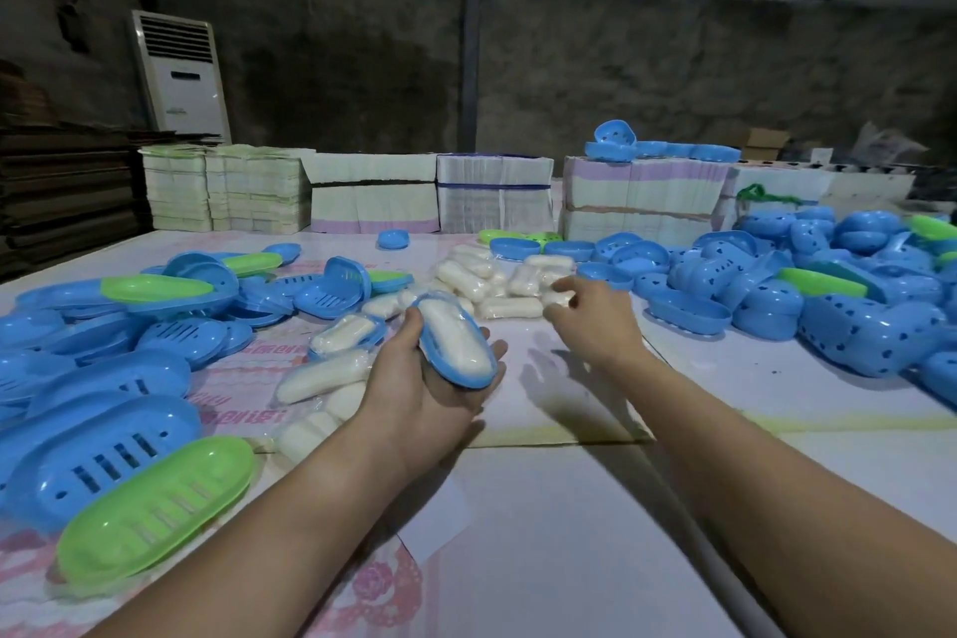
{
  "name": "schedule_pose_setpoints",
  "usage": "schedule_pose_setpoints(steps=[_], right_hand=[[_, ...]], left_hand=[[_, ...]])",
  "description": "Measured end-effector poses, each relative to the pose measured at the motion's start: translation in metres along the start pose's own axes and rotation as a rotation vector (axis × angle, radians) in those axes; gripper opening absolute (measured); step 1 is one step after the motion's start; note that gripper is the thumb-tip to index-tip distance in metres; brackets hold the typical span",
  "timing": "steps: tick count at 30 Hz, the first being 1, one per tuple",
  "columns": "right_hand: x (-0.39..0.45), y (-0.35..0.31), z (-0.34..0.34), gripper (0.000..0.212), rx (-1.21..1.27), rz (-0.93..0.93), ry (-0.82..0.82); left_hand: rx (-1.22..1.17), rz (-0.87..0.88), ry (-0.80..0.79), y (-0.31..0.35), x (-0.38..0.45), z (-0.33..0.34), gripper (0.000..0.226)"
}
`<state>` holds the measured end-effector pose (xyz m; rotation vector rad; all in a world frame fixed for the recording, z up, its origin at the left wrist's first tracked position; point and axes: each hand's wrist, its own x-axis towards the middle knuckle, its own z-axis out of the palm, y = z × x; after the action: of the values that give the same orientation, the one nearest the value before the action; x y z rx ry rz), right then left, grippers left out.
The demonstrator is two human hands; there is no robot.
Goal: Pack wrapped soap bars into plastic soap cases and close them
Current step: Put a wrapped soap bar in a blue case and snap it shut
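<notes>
My left hand [430, 378] cradled a blue case half [455, 342] from below, thumb curled over its near rim, fingers under the far side. A wrapped soap bar [451, 336] lay inside that tray, lid off, so the bar sat above my palm and not in the fingers themselves. My right hand [590, 313] hovered over the table [595, 534], well apart from the tray, its fingers loosely spread and gripping nothing, tips just beside the heap of wrapped soaps [497, 275]. Blue lids [828, 295] were piled to the right, slotted bases [103, 435] to the left.
</notes>
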<state>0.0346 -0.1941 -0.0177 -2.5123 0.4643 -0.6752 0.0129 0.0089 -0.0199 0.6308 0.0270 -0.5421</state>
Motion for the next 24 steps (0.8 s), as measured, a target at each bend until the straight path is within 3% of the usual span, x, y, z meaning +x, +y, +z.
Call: schedule_pose_setpoints(steps=[3,7,12,18,24], right_hand=[[0.020,0.041,-0.014,0.045,-0.456,0.094,0.076],[0.023,0.095,-0.020,0.040,-0.661,0.231,0.041],[0.025,0.108,-0.017,0.036,-0.646,0.250,-0.035],[0.026,0.110,-0.020,0.029,-0.564,0.188,0.053],[0.024,0.097,-0.020,0.039,-0.390,0.047,0.087]], left_hand=[[0.052,0.006,-0.019,-0.003,0.001,0.000,0.044],[0.114,-0.007,-0.025,-0.009,0.002,-0.002,0.045],[0.156,-0.018,-0.006,-0.012,0.001,-0.006,0.053],[0.095,-0.010,-0.025,-0.008,0.000,-0.005,0.046],[0.086,-0.011,-0.039,-0.006,-0.001,-0.006,0.046]])
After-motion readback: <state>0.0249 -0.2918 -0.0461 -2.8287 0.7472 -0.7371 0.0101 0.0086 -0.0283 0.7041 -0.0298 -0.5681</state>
